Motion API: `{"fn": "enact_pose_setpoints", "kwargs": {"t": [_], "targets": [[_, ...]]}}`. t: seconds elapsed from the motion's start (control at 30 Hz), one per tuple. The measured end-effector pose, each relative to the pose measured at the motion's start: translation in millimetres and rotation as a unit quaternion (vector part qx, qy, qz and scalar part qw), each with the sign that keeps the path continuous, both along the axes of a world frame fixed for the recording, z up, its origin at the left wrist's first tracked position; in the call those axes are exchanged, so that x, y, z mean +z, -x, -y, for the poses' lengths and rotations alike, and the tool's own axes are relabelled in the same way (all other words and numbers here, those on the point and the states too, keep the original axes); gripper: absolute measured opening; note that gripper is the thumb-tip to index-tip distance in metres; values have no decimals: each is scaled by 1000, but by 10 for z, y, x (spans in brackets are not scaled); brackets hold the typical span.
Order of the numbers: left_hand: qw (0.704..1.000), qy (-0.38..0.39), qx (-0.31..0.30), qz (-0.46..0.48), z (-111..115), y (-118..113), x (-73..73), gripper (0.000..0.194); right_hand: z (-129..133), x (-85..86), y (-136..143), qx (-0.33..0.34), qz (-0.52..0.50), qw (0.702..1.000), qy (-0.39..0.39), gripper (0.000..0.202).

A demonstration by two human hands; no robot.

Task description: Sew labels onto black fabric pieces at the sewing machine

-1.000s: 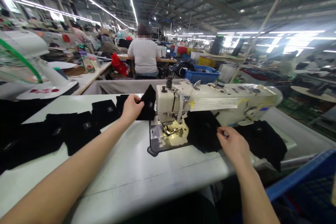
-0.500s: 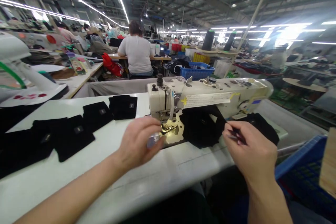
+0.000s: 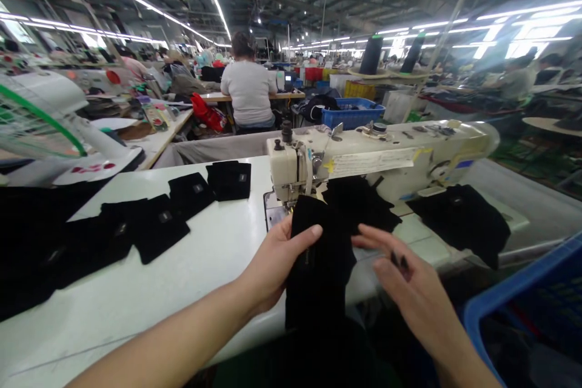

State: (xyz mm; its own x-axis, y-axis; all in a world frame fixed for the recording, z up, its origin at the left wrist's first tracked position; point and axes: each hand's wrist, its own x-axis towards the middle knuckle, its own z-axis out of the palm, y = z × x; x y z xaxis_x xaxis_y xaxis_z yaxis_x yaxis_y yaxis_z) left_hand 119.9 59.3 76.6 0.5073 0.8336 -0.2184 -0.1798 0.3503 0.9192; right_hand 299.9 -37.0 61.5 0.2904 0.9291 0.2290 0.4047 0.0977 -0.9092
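Note:
My left hand [image 3: 277,260] grips a black fabric piece [image 3: 316,279], thumb on top, in front of the sewing machine [image 3: 291,170]. The fabric hangs over the table's front edge, and a small label shows faintly near my thumb. To its right, my right hand [image 3: 409,291] has its index finger stretched toward the fabric edge; whether it touches I cannot tell. Tucked in its curled fingers is a small dark two-pronged tool [image 3: 399,262], mostly hidden. Behind the held piece, another black fabric piece [image 3: 359,197] lies under the machine arm.
Several labelled black pieces [image 3: 159,227] lie in an overlapping row on the white table [image 3: 218,267]. One more piece [image 3: 464,218] rests at the right end. A blue crate [image 3: 477,315] stands lower right, a fan [image 3: 59,121] at left. A person [image 3: 248,88] sits ahead.
My left hand has gone from the needle area to gripping a black piece, now pulled toward me over the table edge. My right hand has moved slightly left and its index finger has straightened.

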Motion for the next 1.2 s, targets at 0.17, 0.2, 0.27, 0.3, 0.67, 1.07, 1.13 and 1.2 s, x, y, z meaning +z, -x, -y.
{"fn": "enact_pose_setpoints", "kwargs": {"t": [0.17,0.2,0.27,0.3,0.67,1.07,1.13,1.2], "targets": [[993,95,63,40,-43,204,-229,32,95,-470,332,71,-106,971,202,33],[993,93,55,37,-97,258,-263,33,120,-544,384,67,-107,970,208,33],[996,83,27,20,-254,366,-305,34,159,-651,450,59,-115,968,214,34],[997,77,11,1,-347,415,-314,35,168,-683,466,58,-121,966,220,35],[914,-189,-200,-297,-753,649,-123,21,108,-482,195,-62,-59,984,159,34],[980,-71,-137,-127,-117,287,-98,19,-60,-190,304,-18,-111,993,47,47],[997,3,-37,-62,-121,317,-158,26,-25,-297,312,44,-140,981,123,49],[999,42,16,-29,-125,369,-205,30,32,-421,358,82,-142,969,186,40]]}}
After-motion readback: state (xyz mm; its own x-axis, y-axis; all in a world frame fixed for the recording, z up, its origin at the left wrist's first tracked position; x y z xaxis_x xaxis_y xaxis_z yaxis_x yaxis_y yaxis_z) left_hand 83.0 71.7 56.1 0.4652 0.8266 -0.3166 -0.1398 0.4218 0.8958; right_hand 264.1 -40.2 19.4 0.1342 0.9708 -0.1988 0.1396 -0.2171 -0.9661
